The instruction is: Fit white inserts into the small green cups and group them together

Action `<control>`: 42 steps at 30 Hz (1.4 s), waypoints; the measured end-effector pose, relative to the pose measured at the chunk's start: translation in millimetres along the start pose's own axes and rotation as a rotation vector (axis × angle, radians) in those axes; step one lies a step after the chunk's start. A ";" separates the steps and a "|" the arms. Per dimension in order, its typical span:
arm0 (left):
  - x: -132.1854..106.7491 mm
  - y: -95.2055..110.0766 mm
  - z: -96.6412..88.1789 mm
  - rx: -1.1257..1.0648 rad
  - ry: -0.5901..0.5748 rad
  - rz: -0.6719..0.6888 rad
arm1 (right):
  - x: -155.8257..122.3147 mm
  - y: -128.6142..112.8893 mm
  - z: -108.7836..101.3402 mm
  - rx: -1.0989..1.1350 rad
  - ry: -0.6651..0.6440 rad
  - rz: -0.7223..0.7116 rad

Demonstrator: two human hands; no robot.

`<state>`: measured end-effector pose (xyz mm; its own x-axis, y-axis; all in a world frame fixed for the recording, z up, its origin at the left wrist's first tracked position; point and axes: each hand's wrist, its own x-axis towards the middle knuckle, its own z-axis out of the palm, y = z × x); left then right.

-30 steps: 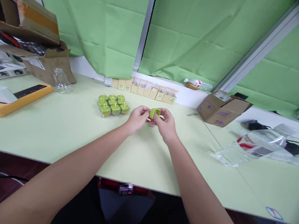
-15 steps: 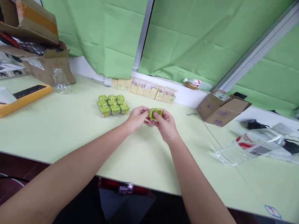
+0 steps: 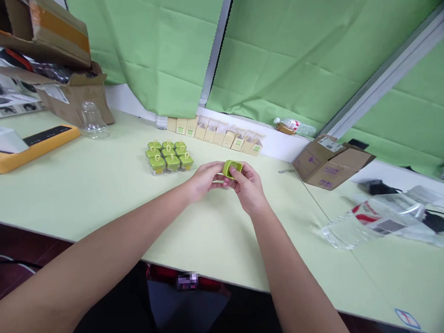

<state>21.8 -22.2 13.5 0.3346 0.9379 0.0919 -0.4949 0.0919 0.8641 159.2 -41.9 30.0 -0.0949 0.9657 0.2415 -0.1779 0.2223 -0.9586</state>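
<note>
Over the middle of the table, both hands hold a small green square lid [image 3: 227, 170], its hollow side turned up toward me. My right hand [image 3: 251, 187] grips it from the right, with the thumb pressed inside the hollow. My left hand [image 3: 205, 181] pinches its left edge, thumb on top and fingers curled below. Something pale shows under the fingers, too hidden to make out. Left of my hands, several small clear containers with green lids [image 3: 172, 163] and pale loops stand close together in rows.
A row of small cardboard boxes [image 3: 220, 134] lines the wall. Left are an orange-edged power strip [image 3: 49, 146], a clear glass jar [image 3: 94, 122] and an open carton [image 3: 75, 98]. Right are a tilted cardboard box [image 3: 321, 165] and a clear plastic bag [image 3: 348, 231] on the table [image 3: 204, 233].
My left hand has shifted slightly, its fingers lower and a little more spread beneath the lid. The right thumb still presses in the hollow. The view has moved very slightly.
</note>
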 end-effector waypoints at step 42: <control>7.0 -7.4 2.3 0.162 0.287 0.114 | 2.5 7.3 2.7 -0.088 0.079 -0.024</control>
<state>29.7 -17.1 8.9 0.0340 0.9970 0.0691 -0.3750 -0.0513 0.9256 155.0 -38.2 24.0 -0.0134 0.9668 0.2551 -0.0926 0.2528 -0.9631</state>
